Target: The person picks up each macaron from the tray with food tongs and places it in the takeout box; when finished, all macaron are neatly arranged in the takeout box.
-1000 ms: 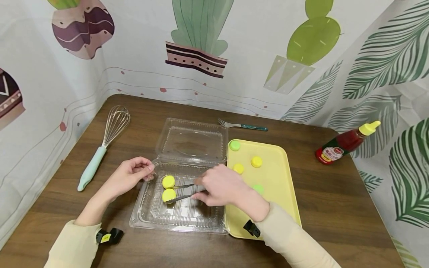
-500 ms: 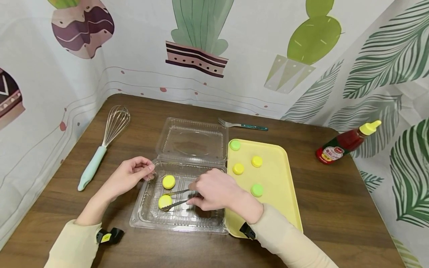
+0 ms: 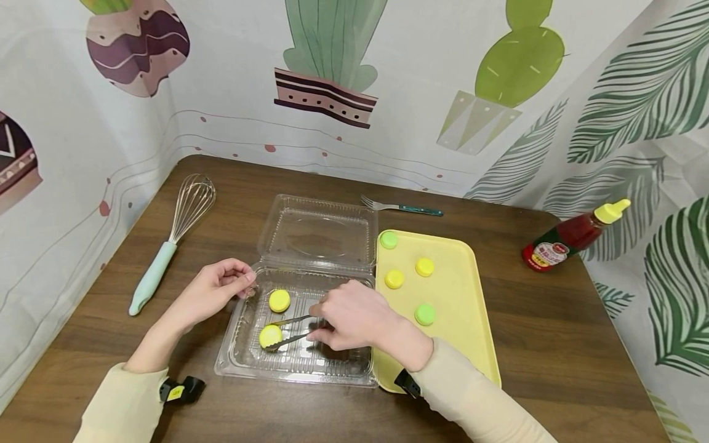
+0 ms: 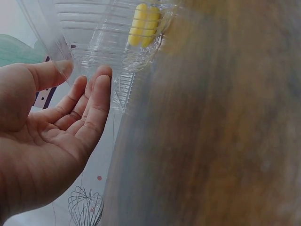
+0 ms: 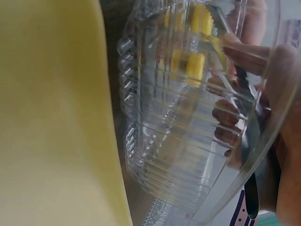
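Observation:
My right hand [image 3: 351, 315] grips dark metal tongs [image 3: 289, 339] over the base of the open clear plastic container [image 3: 316, 374]. The two tong tips stand on either side of a yellow macaron [image 3: 269, 336] near the container's left side. Just behind it sits another yellow macaron [image 3: 279, 301]. At the container's left rim, my left hand [image 3: 218, 288] holds the edge between thumb and fingers. In the left wrist view, its thumb lies at the clear rim with the fingers curved opposite. Through the plastic, the right wrist view shows the tongs [image 5: 244, 117] within the curled fingers.
Beside the container lies a yellow tray [image 3: 460, 344] bearing yellow and green macarons [image 3: 424, 314]. The raised clear lid [image 3: 318, 237] leans back behind the base. A fork [image 3: 404, 208], a whisk [image 3: 166, 252] and a red sauce bottle [image 3: 570, 240] are farther off on the table.
The tongs and the front yellow macaron have moved toward the front left of the container, away from the other macaron. The left hand has stayed at the rim.

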A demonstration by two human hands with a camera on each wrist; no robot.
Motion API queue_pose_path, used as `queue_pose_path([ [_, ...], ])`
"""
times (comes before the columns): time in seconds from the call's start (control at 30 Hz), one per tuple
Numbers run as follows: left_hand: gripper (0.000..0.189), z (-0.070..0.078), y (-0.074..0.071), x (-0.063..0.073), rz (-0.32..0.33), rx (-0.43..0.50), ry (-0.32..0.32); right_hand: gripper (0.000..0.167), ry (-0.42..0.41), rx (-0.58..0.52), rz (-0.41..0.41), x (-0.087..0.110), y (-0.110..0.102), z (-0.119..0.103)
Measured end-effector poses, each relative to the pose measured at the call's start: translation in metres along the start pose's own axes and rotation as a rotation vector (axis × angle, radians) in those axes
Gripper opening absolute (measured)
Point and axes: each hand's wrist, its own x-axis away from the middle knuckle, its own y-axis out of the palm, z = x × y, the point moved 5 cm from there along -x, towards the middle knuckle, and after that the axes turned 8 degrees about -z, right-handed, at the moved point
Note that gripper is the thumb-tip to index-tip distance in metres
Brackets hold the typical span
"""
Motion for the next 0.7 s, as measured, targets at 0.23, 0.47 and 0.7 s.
queue_pose_path([
  [0.23, 0.024, -0.0009, -0.0002, -0.0005, 0.0, 0.007, -0.001, 0.035, 0.01, 0.012, -0.002, -0.0002, 0.0012, 0.0003],
  [0.47, 0.024, -0.0002, -0.0004, -0.0005, -0.001, 0.003, -0.002, 0.036, 0.018, 0.003, 0.01, 0.002, 0.0002, 0.0013],
  [0.7, 0.024, 0.0006, 0.0003, -0.0005, -0.006, 0.011, 0.002, 0.039, 0.021, -0.011, 0.016, 0.0065, -0.0034, 0.005],
])
